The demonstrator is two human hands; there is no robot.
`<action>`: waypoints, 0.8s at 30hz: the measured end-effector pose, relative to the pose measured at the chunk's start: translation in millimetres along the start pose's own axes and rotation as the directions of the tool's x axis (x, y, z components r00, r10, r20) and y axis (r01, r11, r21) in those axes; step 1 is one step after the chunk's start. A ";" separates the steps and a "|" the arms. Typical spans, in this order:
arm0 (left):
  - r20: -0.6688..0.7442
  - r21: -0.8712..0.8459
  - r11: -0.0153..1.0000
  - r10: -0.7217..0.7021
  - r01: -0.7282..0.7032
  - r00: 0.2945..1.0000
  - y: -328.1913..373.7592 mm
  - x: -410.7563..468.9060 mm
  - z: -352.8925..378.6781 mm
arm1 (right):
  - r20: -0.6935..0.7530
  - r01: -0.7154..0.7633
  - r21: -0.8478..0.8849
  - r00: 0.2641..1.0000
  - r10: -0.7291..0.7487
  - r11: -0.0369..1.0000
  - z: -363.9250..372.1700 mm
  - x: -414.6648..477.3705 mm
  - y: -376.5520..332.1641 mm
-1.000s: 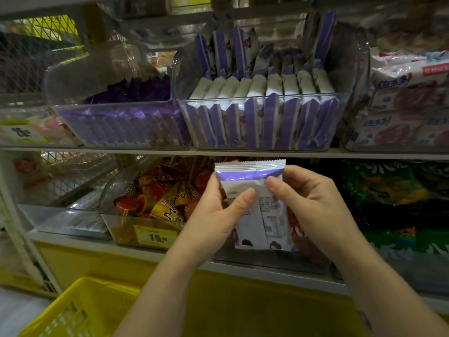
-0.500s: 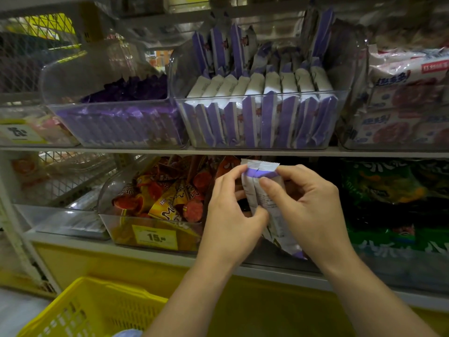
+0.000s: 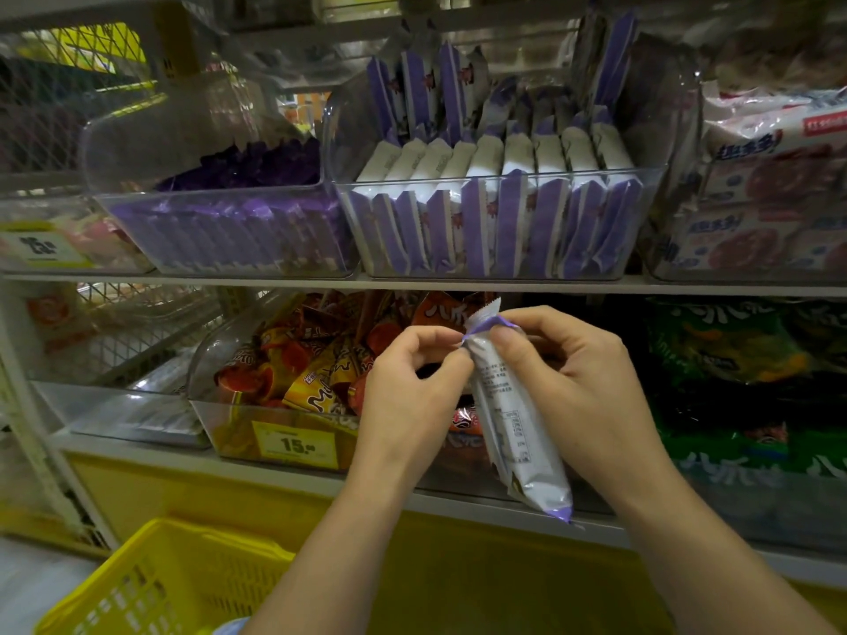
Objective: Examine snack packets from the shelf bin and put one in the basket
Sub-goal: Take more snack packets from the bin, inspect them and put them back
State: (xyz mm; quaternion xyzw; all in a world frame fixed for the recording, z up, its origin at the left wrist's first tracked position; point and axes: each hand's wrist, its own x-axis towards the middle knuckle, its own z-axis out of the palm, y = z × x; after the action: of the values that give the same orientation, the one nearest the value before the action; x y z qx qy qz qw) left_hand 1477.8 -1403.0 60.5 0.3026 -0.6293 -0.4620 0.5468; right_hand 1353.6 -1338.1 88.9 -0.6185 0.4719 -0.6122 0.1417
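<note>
Right hand point(image 3: 573, 382) and left hand point(image 3: 408, 382) both pinch the top of the purple-white snack packet point(image 3: 508, 419), which hangs tilted below its clear shelf bin point(image 3: 499, 222). I'd pinch lightly, read the print, then lower it left into the yellow basket point(image 3: 151, 584).

white pkt point(image 3: 513, 419) w/ purple ends, yellow basket point(image 3: 151, 584), orange-red snack bags point(image 3: 302, 364), green bags point(image 3: 733, 359)

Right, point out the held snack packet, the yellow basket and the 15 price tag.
held snack packet point(image 3: 508, 423): head view, printed back.
yellow basket point(image 3: 151, 584): head view, slotted wall.
15 price tag point(image 3: 295, 444): head view, its middle.
</note>
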 end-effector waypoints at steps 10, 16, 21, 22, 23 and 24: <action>0.265 -0.038 0.996 -0.063 0.076 0.962 -3.1 1.1 -1.9 | -0.064 -0.138 0.153 0.987 0.149 0.978 -7.4 5.1 2.0; 0.387 0.041 0.998 -0.054 0.041 0.921 -7.3 0.4 -3.7 | -0.068 -0.227 0.270 0.965 0.253 0.936 -9.0 4.7 8.9; 0.420 0.088 0.996 -0.033 -0.004 0.907 0.2 -1.4 -7.5 | -0.044 -0.253 0.353 0.957 0.286 0.901 -11.0 4.4 7.8; 0.415 0.092 0.995 -0.017 -0.023 0.910 4.4 -2.2 -7.6 | -0.056 -0.246 0.380 0.956 0.288 0.891 -12.1 4.9 5.5; 0.408 0.095 0.995 -0.003 -0.039 0.913 9.1 -2.8 -6.6 | -0.070 -0.238 0.409 0.954 0.291 0.881 -13.2 5.6 2.2; 0.403 0.090 0.995 0.004 -0.043 0.915 14.2 -3.9 -6.0 | -0.086 -0.227 0.436 0.953 0.291 0.871 -13.8 6.1 -1.5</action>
State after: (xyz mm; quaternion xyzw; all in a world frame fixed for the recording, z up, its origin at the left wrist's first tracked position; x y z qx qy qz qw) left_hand 1486.2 -1395.6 71.7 0.2199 -0.7534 -0.4767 0.3961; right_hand 1340.7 -1336.4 96.8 -0.4570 0.4166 -0.7191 0.3171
